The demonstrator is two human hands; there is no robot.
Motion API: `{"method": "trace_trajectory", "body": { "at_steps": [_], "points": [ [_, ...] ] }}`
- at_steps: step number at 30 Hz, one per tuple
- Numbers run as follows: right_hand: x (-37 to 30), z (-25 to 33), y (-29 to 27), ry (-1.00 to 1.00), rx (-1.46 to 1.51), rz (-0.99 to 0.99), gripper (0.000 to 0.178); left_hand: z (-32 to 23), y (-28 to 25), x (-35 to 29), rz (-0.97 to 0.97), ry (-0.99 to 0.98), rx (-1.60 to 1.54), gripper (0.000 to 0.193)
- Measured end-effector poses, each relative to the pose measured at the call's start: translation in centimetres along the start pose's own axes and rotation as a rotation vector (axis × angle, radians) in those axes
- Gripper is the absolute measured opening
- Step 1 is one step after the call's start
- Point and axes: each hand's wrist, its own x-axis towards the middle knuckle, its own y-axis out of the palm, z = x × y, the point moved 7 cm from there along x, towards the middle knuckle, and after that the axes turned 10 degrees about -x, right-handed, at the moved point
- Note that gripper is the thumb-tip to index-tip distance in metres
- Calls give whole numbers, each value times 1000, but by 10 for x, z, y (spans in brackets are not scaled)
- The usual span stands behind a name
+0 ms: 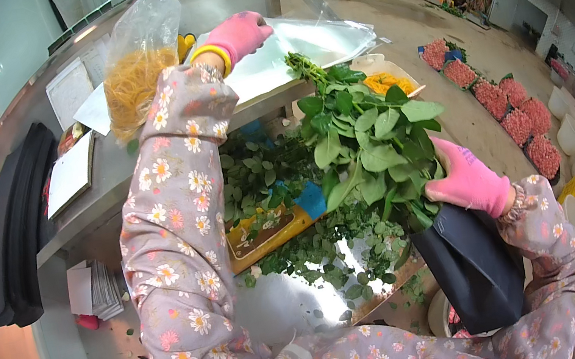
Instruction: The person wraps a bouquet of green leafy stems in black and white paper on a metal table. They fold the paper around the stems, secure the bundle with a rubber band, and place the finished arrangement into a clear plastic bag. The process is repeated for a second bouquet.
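Observation:
My right hand (469,182), in a pink glove, is wrapped round a bunch of leafy green stems (373,141). The bunch is tilted, with its cut stem ends up near the counter. Black wrapping (473,270) covers its lower end, so whatever heads it has are hidden. My left hand (237,38), also pink-gloved with a yellow cuff, is closed above clear plastic sheets (302,42) on the metal counter. Its fingertips are hidden, and I cannot make out what is in them. Beside that wrist stands a clear bag of rubber bands (142,74).
Below the counter, loose leaves (262,168) lie around a yellow-edged tray (281,230). A pale container of orange bands (389,81) sits behind the bunch. Folded black material (19,227) hangs over the counter's left side. Pink flower bunches (513,109) stand on the floor at right.

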Motion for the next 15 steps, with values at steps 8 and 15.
{"method": "trace_trajectory", "body": {
  "at_steps": [8,15],
  "points": [
    [-4,-14,5,-36,-56,-72,64,42,42,-1,173,-85,-120,33],
    [-13,-33,1,67,-45,-18,58,25,8,-9,-159,-76,-87,27]
  ]
}}
